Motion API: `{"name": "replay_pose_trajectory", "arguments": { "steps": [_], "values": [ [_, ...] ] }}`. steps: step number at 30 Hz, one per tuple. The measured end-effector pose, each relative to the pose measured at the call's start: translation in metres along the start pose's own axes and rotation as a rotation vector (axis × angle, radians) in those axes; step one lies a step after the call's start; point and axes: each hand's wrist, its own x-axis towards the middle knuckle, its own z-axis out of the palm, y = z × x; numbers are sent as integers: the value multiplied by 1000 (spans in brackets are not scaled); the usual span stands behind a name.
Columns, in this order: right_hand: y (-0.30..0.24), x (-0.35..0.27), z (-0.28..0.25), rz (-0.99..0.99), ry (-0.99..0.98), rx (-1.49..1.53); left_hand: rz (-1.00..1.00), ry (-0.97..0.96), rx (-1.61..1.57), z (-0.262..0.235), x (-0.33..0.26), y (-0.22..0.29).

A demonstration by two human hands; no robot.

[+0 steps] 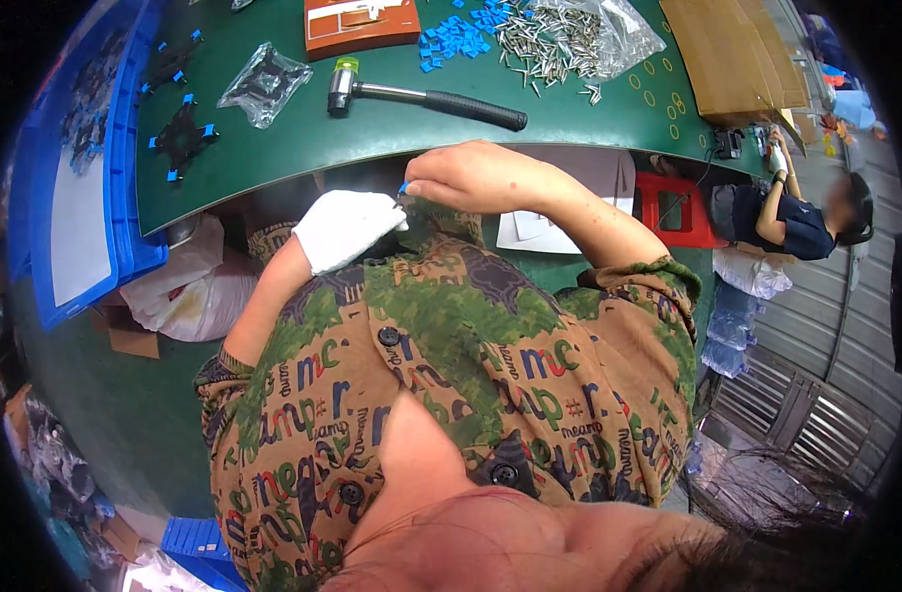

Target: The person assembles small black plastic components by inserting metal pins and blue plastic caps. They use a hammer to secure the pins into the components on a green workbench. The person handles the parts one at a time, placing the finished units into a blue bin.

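Observation:
In front of my body, just below the table edge, both hands are close together. My left hand wears a white glove and its fingers are closed; what they grip is mostly hidden, with only a small dark bit at the fingertips. My bare right hand pinches a small blue plastic piece between thumb and fingers. On the green table ahead lies a hammer with a black grip. Left of it are a bagged black bracket and a black X-shaped bracket with blue end pieces.
Blue pieces and metal pins are heaped at the back, beside an orange box. A blue crate stands left. Cardboard lies right. A red stool and a co-worker are farther right.

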Motion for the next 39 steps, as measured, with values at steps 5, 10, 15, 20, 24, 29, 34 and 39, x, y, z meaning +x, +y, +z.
{"name": "replay_pose_trajectory", "arguments": {
  "steps": [5, 10, 15, 20, 24, 29, 34, 39],
  "values": [
    [-3, 1, 8, -30, 15, 30, -73, -95, 160, -6, 0, 7],
    [-5, 5, 9, -8, -56, 39, -60, -58, 144, -4, -3, 9],
    [-8, 6, 7, -23, -78, 50, -56, -67, 220, -1, -4, 7],
    [-9, 9, 8, -57, -88, 71, 60, -25, 279, 4, -7, -3],
    [-7, 12, 12, -69, -103, 75, -38, -56, 163, 3, -8, 3],
    [-10, 7, 30, -53, -25, 119, -3, 46, -23, 18, -15, -13],
    [8, 17, 28, 146, -247, 555, -388, -7, -363, 12, -13, 1],
    [33, 22, 55, 222, -579, 1337, -309, -26, -492, 3, -14, 2]
  ]
}}
